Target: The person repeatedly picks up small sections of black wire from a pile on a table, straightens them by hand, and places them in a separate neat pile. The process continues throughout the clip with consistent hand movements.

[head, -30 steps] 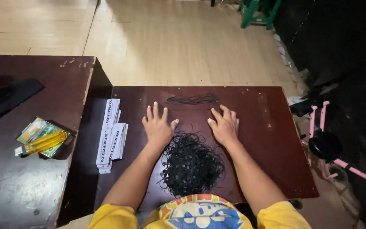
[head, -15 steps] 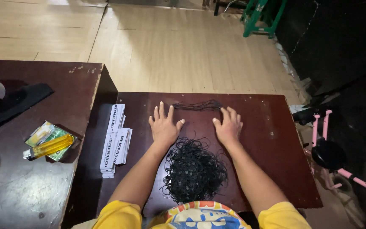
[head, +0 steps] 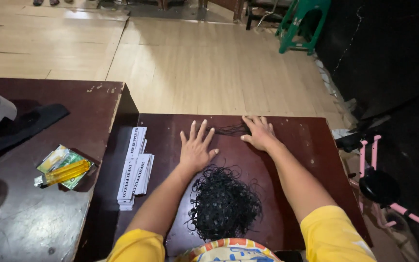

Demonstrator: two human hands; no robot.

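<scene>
My left hand (head: 197,148) lies flat on the dark brown table (head: 306,145), fingers spread, holding nothing. Just behind its wrist, close to my body, sits a loose heap of thin black loops (head: 224,204). My right hand (head: 259,132) rests farther out on the table, its fingers on a small bundle of the same black strands (head: 230,129) near the far edge. Whether those fingers pinch the strands or only press on them is not clear.
A stack of white paper strips (head: 135,167) lies at the table's left edge. A higher brown table (head: 40,213) to the left carries a yellow tube on colourful packets (head: 63,172) and a black flat object (head: 20,128). A pink-framed seat (head: 381,187) stands right; a green stool (head: 299,26) far back.
My right hand has reached forward and left onto the small strand bundle at the table's far side. My left hand stayed flat. The view has tilted up and drawn closer.
</scene>
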